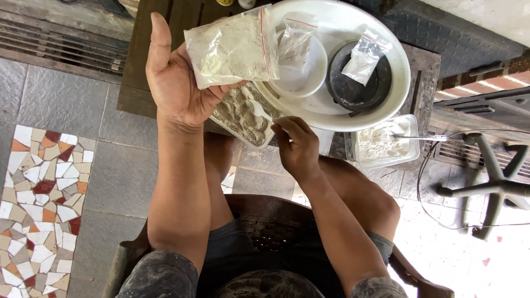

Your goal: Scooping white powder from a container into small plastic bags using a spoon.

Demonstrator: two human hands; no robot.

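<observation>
Two bare hands are busy: the left hand (pixel 179 83) has its fingers folded around a zip bag of pale powder (pixel 232 48), while the right hand (pixel 297 144) pinches a spoon (pixel 257 108) over a tub of grey powder (pixel 243 117) just beneath its fingertips.

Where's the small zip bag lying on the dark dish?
In the head view, upper right: the small zip bag lies on the dark dish inside the white basin, right of the white bowl.
</observation>
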